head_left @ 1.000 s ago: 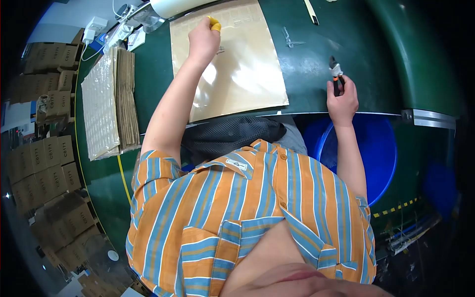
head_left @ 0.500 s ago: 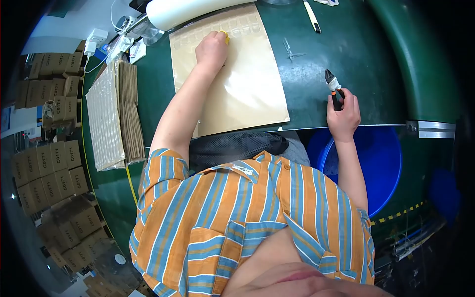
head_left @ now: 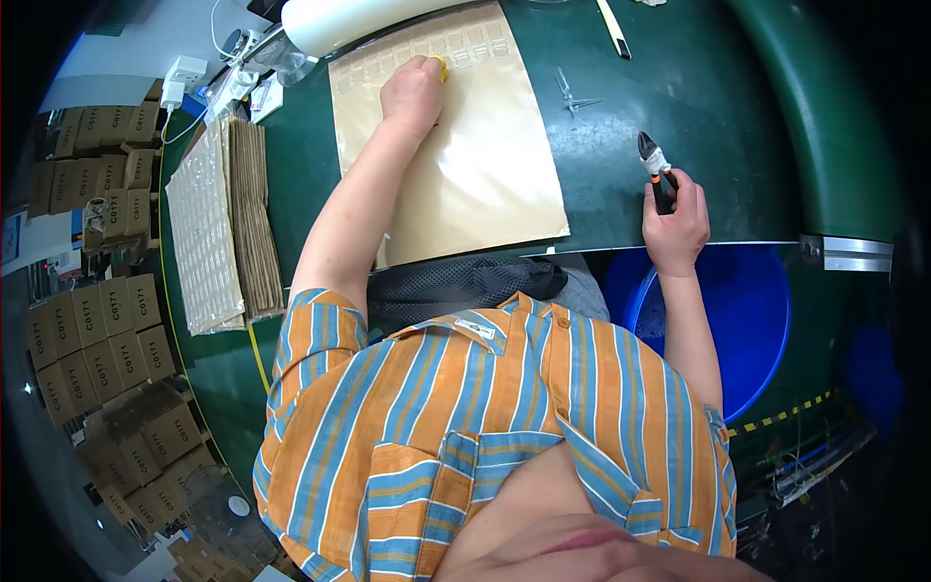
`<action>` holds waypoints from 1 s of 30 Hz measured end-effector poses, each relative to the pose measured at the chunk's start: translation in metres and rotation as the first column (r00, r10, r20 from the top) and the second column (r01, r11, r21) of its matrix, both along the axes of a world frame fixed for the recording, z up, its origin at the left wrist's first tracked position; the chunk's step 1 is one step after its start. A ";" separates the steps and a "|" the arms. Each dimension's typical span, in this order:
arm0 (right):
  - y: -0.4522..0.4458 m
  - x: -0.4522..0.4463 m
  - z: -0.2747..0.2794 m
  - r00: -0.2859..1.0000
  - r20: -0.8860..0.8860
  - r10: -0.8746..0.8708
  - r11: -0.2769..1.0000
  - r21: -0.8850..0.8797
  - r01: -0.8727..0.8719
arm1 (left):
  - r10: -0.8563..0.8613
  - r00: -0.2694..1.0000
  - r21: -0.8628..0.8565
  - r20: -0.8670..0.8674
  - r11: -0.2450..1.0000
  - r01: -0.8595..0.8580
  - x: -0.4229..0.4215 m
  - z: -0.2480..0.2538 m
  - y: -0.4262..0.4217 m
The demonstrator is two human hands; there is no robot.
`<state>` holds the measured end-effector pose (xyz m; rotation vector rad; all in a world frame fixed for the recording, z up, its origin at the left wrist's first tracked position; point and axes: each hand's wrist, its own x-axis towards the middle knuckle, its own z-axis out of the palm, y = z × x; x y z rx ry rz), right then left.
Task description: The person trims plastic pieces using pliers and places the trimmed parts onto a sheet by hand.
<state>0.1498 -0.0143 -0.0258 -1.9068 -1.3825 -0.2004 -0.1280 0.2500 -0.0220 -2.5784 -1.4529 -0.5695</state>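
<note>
My left hand (head_left: 411, 98) is closed over the upper part of a brown paper sheet (head_left: 475, 175). A small yellow thing (head_left: 443, 68) pokes out beside its fingers; the rest of it is hidden by the hand. Rows of clear pieces (head_left: 481, 51) lie along the sheet's far end. At the table's near edge, my right hand (head_left: 676, 225) grips cutting pliers (head_left: 661, 177) with black and orange handles and white wrapping near the jaws. Their dark jaws point away from me. Clear thin plastic bits (head_left: 570, 97) rest on the green table between the sheet and the pliers.
A white roll (head_left: 359, 21) lies behind the sheet. To the left stands a stack of brown sheets (head_left: 250, 213) with clear pieces on its outer face. A utility knife (head_left: 614, 29) is at the far edge. Below my right forearm sits a blue bin (head_left: 756, 330).
</note>
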 end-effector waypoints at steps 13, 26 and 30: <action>0.000 0.000 0.000 1.000 0.020 -0.013 1.000 -0.024 0.013 | -0.020 0.997 -0.047 -0.076 0.999 0.017 0.001 0.006 -0.004; 0.001 0.000 0.004 1.000 -0.019 -0.024 0.997 -0.072 0.022 | 0.074 0.997 -0.236 -0.028 0.968 -0.079 0.009 0.014 -0.003; 0.022 0.003 0.017 0.984 -0.155 0.089 0.990 -0.093 -0.104 | 0.145 0.981 -0.334 0.132 0.938 -0.094 0.006 0.011 0.003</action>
